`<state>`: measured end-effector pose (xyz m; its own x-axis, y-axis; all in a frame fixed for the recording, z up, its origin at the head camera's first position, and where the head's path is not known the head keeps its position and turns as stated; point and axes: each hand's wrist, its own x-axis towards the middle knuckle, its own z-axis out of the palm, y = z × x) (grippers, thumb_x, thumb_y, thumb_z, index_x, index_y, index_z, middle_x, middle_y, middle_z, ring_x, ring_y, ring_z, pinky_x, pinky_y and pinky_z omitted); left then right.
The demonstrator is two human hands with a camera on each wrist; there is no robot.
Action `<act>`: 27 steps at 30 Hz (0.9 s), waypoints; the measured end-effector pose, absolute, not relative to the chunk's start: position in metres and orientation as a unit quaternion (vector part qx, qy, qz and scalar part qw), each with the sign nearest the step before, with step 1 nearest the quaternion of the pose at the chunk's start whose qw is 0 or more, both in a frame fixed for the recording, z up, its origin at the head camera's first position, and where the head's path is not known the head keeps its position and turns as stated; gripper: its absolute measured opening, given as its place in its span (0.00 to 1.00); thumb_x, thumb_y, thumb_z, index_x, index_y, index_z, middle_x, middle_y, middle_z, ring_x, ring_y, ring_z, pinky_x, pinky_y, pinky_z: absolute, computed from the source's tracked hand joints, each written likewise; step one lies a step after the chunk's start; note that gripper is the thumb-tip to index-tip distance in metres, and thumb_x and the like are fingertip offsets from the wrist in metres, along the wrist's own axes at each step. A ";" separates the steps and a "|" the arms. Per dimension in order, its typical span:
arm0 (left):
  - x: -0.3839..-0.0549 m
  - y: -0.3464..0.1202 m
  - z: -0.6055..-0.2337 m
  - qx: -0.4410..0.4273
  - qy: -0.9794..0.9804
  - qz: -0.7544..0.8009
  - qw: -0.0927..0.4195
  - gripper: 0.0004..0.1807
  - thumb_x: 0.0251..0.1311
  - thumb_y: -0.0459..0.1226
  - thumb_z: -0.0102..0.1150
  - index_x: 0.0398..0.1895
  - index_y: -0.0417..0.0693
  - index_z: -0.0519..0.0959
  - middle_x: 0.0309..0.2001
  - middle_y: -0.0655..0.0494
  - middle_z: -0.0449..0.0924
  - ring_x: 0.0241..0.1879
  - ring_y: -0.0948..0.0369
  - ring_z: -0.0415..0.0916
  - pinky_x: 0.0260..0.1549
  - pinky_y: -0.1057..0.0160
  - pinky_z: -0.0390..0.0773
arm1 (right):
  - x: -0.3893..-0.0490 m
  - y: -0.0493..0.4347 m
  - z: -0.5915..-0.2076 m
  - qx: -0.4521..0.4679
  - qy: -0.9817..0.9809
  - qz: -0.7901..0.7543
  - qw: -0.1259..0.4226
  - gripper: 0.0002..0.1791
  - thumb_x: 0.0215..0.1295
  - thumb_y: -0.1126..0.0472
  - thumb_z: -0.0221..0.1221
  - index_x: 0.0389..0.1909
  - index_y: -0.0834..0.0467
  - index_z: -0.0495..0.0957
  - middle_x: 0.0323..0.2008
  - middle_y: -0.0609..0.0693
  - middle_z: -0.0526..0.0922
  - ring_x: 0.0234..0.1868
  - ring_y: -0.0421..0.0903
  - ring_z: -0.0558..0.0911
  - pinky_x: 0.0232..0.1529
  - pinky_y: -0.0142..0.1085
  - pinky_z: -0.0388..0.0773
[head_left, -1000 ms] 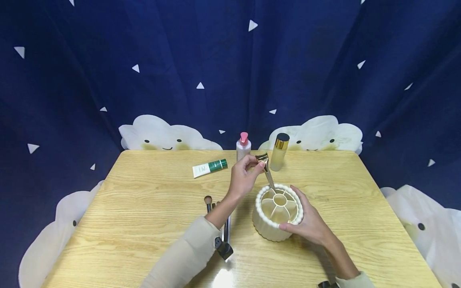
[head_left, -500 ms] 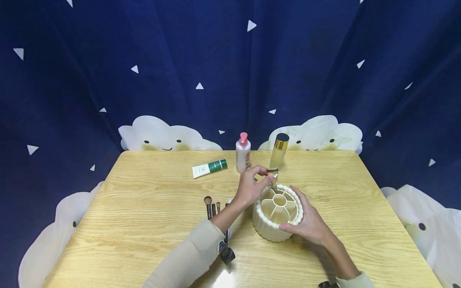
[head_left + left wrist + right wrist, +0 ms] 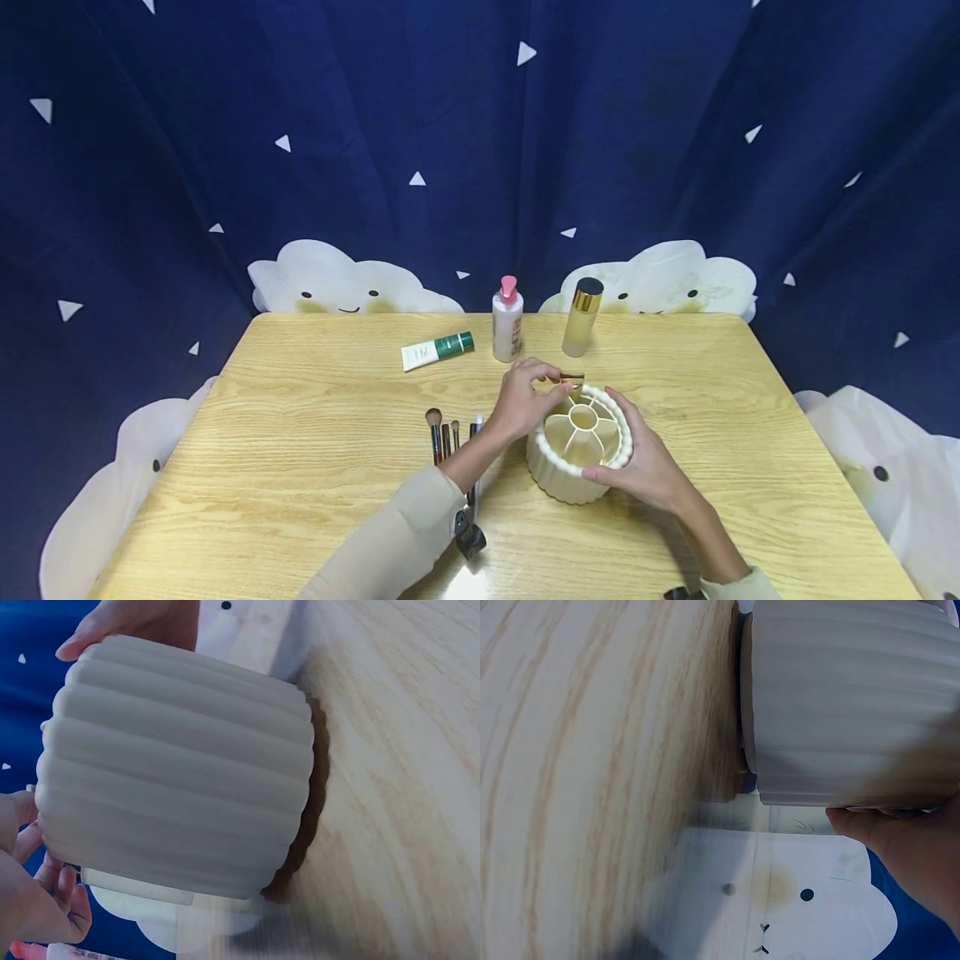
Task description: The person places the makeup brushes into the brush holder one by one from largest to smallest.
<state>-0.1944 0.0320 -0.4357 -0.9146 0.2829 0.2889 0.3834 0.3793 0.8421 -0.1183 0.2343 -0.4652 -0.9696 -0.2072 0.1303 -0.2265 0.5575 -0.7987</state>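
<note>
A round cream holder (image 3: 564,479) with ribbed walls, a beaded rim and divided compartments stands on the wooden table. My right hand (image 3: 651,468) grips its right side, thumb at the near rim and fingers round the far side. At the far-left rim my left hand (image 3: 527,400) pinches the top of a shiny gold eyelash curler (image 3: 572,380). Its lower part is hidden inside the holder. The ribbed wall fills much of the left wrist view, with left fingers (image 3: 64,896) at the rim.
Several makeup brushes (image 3: 434,427) lie partly under my left forearm. A green-and-white tube (image 3: 437,351) lies farther back. Behind the holder stand a pink-topped bottle (image 3: 507,325) and a gold-and-black-capped bottle (image 3: 582,319). A dark blue curtain (image 3: 480,150) hangs behind the table.
My left hand has moved right and down, lowering the eyelash curler into a far compartment until only its top shows. My right hand and the holder have stayed in place.
</note>
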 end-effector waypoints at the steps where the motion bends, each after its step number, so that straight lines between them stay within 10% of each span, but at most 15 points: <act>1: -0.195 0.031 -0.435 -0.204 -0.828 -0.520 0.043 0.10 0.54 0.39 0.65 0.35 0.40 0.83 0.39 0.48 0.83 0.44 0.54 0.76 0.47 0.55 0.75 | -0.118 0.235 -0.465 0.123 -0.883 0.453 0.011 0.63 0.38 0.51 0.76 0.74 0.51 0.45 0.60 0.61 0.71 0.53 0.56 0.76 0.52 0.51 0.72; 12: -0.201 -0.014 -0.428 -0.167 -0.818 -0.550 -0.013 0.12 0.59 0.39 0.60 0.45 0.43 0.81 0.38 0.51 0.83 0.41 0.59 0.78 0.36 0.69 0.77 | -0.119 0.236 -0.467 0.127 -0.877 0.464 0.010 0.63 0.38 0.52 0.76 0.74 0.48 0.45 0.62 0.63 0.69 0.57 0.60 0.74 0.55 0.60 0.70; 27: -0.203 -0.102 -0.467 -0.027 -0.894 -0.448 0.005 0.09 0.51 0.35 0.64 0.30 0.37 0.79 0.28 0.48 0.81 0.26 0.60 0.77 0.29 0.66 0.78 | -0.118 0.235 -0.465 0.126 -0.879 0.459 0.012 0.63 0.37 0.50 0.76 0.73 0.50 0.46 0.62 0.63 0.69 0.57 0.60 0.74 0.55 0.61 0.70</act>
